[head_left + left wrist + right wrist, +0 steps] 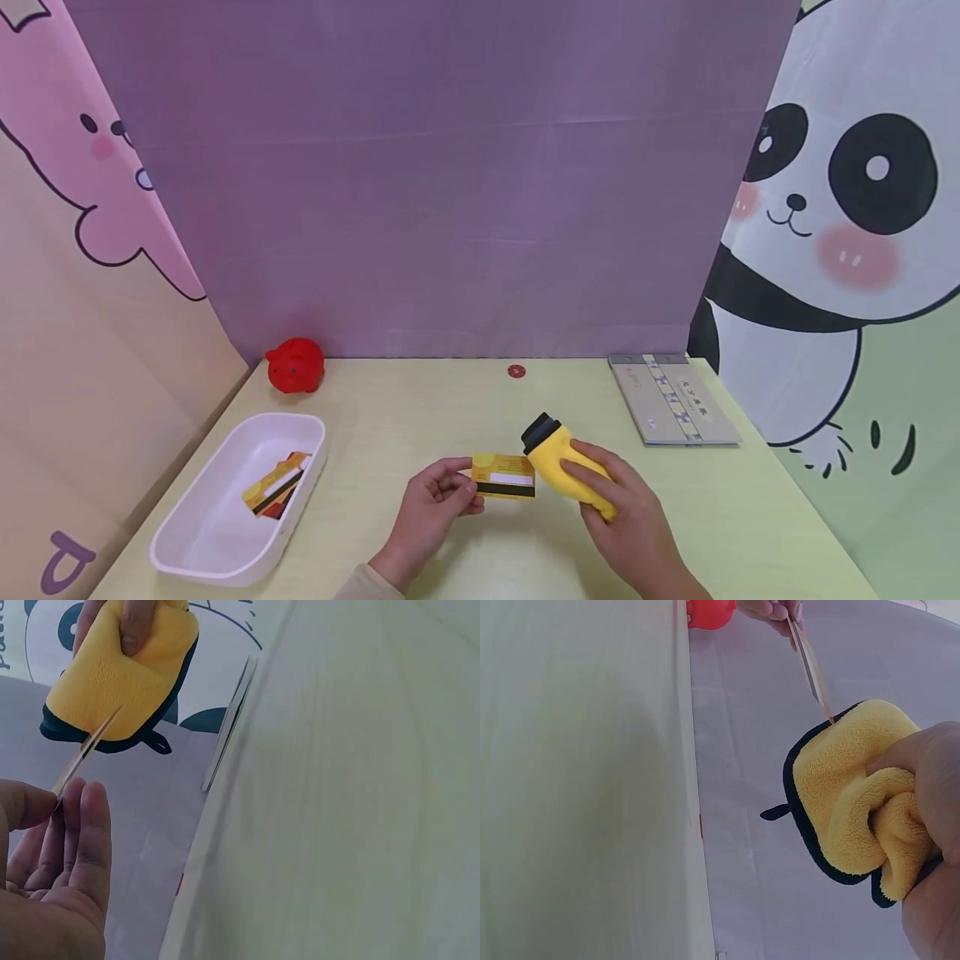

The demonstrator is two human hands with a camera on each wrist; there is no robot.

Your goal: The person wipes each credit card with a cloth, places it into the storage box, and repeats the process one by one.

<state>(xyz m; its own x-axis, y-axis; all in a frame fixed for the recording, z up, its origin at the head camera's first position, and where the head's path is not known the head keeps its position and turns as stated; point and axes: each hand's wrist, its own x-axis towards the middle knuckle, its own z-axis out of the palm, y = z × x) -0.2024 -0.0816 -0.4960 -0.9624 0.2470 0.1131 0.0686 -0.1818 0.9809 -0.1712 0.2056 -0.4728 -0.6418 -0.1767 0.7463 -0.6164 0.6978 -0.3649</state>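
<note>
Between thumb and fingers my left hand (435, 504) pinches a yellow card (504, 477) by its left end; a dark stripe and a white strip run along the card. My right hand (626, 508) grips a folded yellow cloth (558, 462) with black edging. In the head view the cloth overlaps the card's right end. The left wrist view shows the card (88, 750) nearly edge-on, its far end at the cloth (124, 675). Seen from the right wrist, the cloth (855, 787) is bunched in the palm, with a small black loop sticking out.
At the left stands a white tray (176, 558) with several cards (277, 485) in it. Behind it sits a red piggy bank (296, 365). A small red chip (516, 371) lies near the table's back edge, and a grey booklet (675, 400) at the back right.
</note>
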